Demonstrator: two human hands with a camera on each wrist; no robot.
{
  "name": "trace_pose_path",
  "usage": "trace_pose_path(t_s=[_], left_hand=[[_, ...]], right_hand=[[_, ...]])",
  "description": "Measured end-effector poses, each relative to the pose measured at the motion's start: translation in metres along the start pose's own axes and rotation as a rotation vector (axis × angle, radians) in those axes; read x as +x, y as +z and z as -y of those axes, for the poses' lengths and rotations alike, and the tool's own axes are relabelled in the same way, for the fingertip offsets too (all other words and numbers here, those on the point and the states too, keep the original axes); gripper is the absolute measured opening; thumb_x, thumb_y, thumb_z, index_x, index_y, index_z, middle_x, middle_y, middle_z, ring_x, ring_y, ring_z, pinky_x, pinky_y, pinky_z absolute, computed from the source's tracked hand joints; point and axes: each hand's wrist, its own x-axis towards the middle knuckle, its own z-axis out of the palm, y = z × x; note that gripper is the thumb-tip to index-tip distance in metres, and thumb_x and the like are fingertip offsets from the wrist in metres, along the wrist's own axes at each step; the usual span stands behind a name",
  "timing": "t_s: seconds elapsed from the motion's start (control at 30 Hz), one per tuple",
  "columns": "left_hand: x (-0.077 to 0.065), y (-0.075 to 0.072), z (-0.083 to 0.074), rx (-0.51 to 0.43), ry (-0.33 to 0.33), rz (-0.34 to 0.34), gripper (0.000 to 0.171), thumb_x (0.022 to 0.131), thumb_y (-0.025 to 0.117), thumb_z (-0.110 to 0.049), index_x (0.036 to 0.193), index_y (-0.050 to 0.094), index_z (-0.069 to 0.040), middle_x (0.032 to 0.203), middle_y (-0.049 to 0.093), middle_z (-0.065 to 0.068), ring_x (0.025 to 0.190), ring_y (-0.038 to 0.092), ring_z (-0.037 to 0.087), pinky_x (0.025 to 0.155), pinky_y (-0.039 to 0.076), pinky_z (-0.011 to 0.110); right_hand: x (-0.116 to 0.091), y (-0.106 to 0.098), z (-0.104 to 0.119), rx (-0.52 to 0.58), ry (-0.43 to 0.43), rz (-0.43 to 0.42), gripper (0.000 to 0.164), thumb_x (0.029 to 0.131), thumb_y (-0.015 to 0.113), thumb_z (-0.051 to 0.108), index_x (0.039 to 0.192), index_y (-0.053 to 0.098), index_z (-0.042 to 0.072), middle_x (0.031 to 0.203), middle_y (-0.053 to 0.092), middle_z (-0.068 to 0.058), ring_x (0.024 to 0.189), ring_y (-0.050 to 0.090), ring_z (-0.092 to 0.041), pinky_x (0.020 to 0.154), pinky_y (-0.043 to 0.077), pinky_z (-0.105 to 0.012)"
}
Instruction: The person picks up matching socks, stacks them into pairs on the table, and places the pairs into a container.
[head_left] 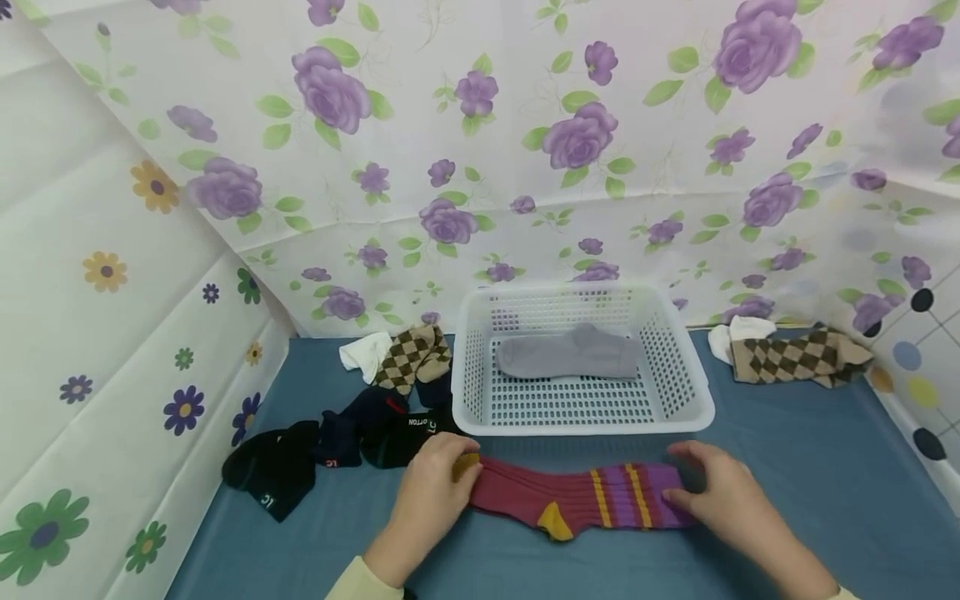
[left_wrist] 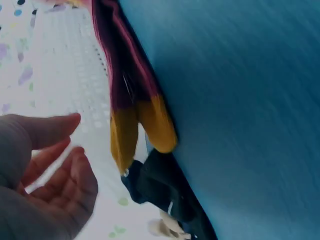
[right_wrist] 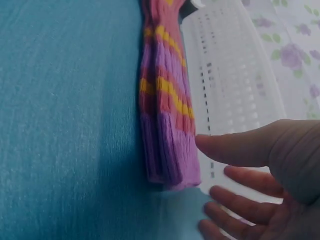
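A pair of maroon socks (head_left: 517,490), with yellow toes and heels and purple cuffs striped in yellow, lies lengthwise in front of the basket. One sock rests over the other, their two toes (left_wrist: 157,125) fanned slightly apart in the left wrist view. My left hand (head_left: 435,483) is beside the toe end, fingers loosely bent and thumb apart, holding nothing. At the cuff end (right_wrist: 175,157), my right hand (head_left: 723,496) has its fingers spread and the thumb tip right at the cuff's edge.
Behind the pair stands a white plastic basket (head_left: 585,429) with a grey sock (head_left: 566,354) inside. Several black socks (head_left: 273,467) lie at left, near a brown argyle sock (head_left: 408,354) and a white sock (head_left: 366,354). Another argyle sock (head_left: 787,358) lies at the back right.
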Motion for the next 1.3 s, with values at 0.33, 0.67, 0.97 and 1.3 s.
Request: trace_pose_path(t_s=[0.33,0.67,0.97,1.3], left_hand=[[-0.002,0.02,0.009,0.072,0.061,0.207,0.021,0.083,0.071,-0.029,0.098,0.072,-0.014,0.09,0.061,-0.003,0.081,0.055,0.008,0.07,0.051,0.026],[0.0,0.025,0.016,-0.01,-0.071,0.191,0.02,0.077,0.077,-0.026,0.092,0.07,-0.017,0.092,0.055,-0.001,0.081,0.049,0.01,0.067,0.047,0.026],[0.004,0.023,0.013,0.022,-0.218,0.195,0.043,0.068,0.083,-0.032,0.097,0.061,-0.011,0.091,0.055,0.006,0.078,0.049,0.017,0.07,0.047,0.034],[0.01,0.021,0.017,-0.025,-0.316,0.276,0.053,0.065,0.085,-0.033,0.1,0.055,-0.007,0.085,0.057,0.007,0.069,0.05,0.017,0.064,0.045,0.032]], right_hand=[[-0.008,0.012,0.007,-0.079,-0.228,0.018,0.028,0.067,0.083,0.025,0.092,0.069,0.029,0.102,0.064,0.007,0.102,0.059,-0.019,0.086,0.048,-0.047],[-0.004,0.02,0.006,-0.094,-0.196,0.028,0.029,0.063,0.085,0.026,0.088,0.07,0.028,0.1,0.06,0.006,0.101,0.055,-0.021,0.086,0.046,-0.048],[0.002,0.021,-0.001,-0.048,-0.221,0.009,0.024,0.067,0.083,0.029,0.086,0.07,0.028,0.097,0.059,0.006,0.095,0.057,-0.015,0.083,0.049,-0.043],[0.005,0.024,0.003,-0.131,-0.124,-0.039,0.064,0.063,0.083,0.046,0.11,0.064,0.007,0.109,0.059,-0.015,0.098,0.058,-0.029,0.079,0.048,-0.049]])
